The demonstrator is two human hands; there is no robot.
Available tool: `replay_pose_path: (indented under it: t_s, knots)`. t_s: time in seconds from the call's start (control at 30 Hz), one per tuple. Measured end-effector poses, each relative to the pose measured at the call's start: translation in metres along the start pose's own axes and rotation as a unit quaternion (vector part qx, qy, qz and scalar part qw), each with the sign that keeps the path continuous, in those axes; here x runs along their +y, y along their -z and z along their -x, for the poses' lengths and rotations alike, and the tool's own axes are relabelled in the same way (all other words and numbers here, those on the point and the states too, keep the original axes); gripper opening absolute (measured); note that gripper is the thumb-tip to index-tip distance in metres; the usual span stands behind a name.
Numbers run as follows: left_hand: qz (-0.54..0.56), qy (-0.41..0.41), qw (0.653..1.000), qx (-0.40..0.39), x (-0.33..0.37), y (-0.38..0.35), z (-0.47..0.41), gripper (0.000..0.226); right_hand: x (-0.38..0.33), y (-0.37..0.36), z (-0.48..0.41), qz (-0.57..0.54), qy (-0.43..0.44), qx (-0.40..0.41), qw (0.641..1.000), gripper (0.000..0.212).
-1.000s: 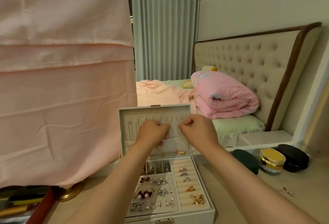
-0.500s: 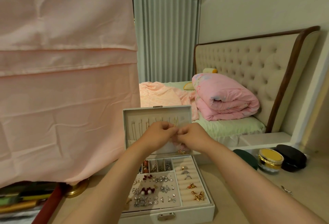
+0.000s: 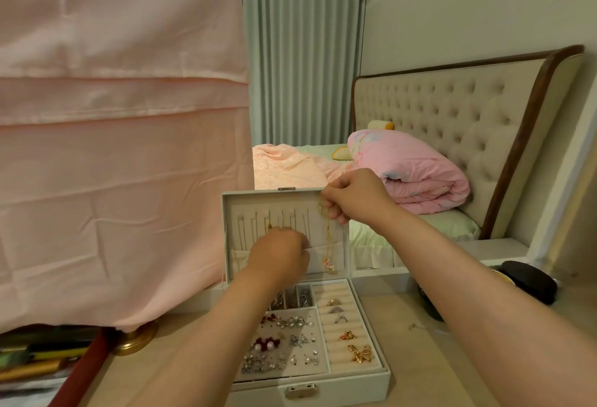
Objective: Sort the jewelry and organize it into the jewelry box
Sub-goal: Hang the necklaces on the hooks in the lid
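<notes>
A white jewelry box (image 3: 384, 377) stands open on the table, its lid (image 3: 232, 212) upright with hooks and a fabric pocket. My right hand (image 3: 358, 198) pinches the top of a gold necklace (image 3: 329, 241) at the lid's upper right corner; the chain hangs down the lid to a pink pendant. My left hand (image 3: 277, 256) is closed at the lid's pocket edge, fingers pressed on the fabric; I cannot see what they hold. The tray holds several earrings (image 3: 281, 345) on the left and rings (image 3: 336, 309) in the right slots.
A pink cloth (image 3: 122, 148) hangs at the left over a brass base (image 3: 135, 340). Dark round cases (image 3: 529, 280) sit at the right on the table, a small silver piece (image 3: 415, 326) beside my right forearm. A bed with a pink quilt (image 3: 410, 170) lies behind.
My hands were together at the lid's middle. The right hand has lifted to the lid's top right with the necklace; the left hand dropped to the pocket.
</notes>
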State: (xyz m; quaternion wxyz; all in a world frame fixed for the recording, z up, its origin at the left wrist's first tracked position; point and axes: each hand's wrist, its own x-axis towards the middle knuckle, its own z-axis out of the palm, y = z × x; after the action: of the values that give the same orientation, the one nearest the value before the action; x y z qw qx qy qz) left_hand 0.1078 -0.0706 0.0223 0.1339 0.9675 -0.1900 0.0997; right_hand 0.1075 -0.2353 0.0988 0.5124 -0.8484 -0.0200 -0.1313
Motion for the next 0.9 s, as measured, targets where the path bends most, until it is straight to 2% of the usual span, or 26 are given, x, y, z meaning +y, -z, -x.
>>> replay_pose_path:
  t_s: [0.13,0.27,0.43,0.57,0.7,0.8,0.9]
  knots:
    - [-0.055,-0.014,0.998,-0.026,0.003,0.001,-0.003,0.036,-0.003,-0.003,-0.005,-0.054,-0.005,0.023,0.998,0.015]
    - [-0.048,-0.028,0.998,-0.025,0.002,0.000,-0.003,0.035,-0.001,-0.007,-0.005,-0.086,0.014,0.036,0.996,0.012]
    - [-0.039,-0.033,0.998,-0.026,-0.002,-0.002,-0.002,0.035,0.008,-0.014,-0.004,-0.073,0.044,0.029,0.996,0.010]
    - [-0.007,-0.031,0.999,-0.022,0.000,0.001,-0.002,0.033,0.023,-0.018,-0.002,0.029,0.075,-0.005,0.997,0.008]
    - [0.043,-0.010,0.999,-0.016,0.002,-0.001,-0.002,0.022,0.045,-0.026,0.007,0.131,0.081,-0.058,0.986,0.018]
    - [0.046,-0.002,0.999,-0.017,0.004,0.000,-0.001,0.022,0.057,-0.028,0.012,0.176,0.080,-0.068,0.979,0.010]
    - [0.038,-0.003,0.999,-0.012,0.004,0.000,-0.002,0.028,0.063,-0.027,0.015,0.217,0.071,-0.051,0.972,0.017]
